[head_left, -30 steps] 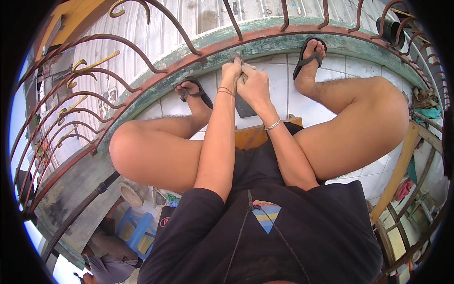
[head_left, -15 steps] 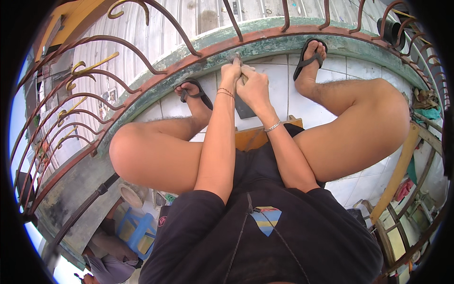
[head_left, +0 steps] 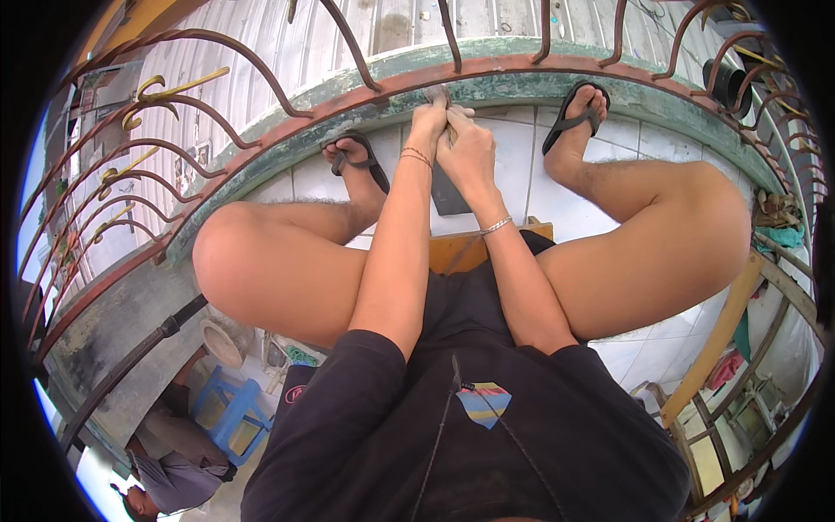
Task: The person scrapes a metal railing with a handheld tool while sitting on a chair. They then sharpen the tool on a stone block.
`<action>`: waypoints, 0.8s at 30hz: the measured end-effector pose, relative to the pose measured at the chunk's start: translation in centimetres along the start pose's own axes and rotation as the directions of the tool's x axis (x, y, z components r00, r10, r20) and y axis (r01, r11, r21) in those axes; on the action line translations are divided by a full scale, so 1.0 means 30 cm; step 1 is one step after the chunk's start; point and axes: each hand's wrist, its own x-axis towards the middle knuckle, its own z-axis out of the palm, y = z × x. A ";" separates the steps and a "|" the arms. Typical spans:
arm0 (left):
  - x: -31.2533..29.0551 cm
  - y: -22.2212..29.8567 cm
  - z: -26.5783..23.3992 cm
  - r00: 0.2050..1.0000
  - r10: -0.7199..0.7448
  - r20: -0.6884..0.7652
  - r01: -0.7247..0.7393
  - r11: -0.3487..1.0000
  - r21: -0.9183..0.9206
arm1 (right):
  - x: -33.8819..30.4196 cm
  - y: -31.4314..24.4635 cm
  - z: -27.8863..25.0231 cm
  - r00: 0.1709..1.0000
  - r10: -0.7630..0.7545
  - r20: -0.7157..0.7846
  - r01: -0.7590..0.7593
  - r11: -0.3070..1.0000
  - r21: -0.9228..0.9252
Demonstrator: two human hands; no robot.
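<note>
My two hands meet out in front of me, between my feet, with fingers curled and dusty grey. My left hand (head_left: 427,123) is closed, and a small grey stone-like piece (head_left: 437,93) shows just beyond its fingertips. Pressed up beside it, my right hand (head_left: 468,155) is closed too; what lies inside its fingers is hidden. Under the hands a dark grey flat slab (head_left: 450,197) lies on the white tiles, partly covered. A wooden board or stool edge (head_left: 458,253) shows between my thighs.
A green concrete curb (head_left: 522,90) with a red-brown metal railing (head_left: 644,76) curves past my sandalled feet. At lower left are a blue plastic stool (head_left: 230,415), a round pale bowl (head_left: 224,340) and another person (head_left: 178,470). A wooden frame (head_left: 715,335) stands at right.
The view has shifted slightly, so the railing and the other person sit differently in it. My hands stay together at the same place by the curb.
</note>
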 end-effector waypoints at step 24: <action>0.218 -0.103 0.018 0.988 -0.038 0.149 0.067 0.979 -0.193 | 0.066 -0.076 -0.029 0.996 0.051 0.078 -0.033 0.974 -0.225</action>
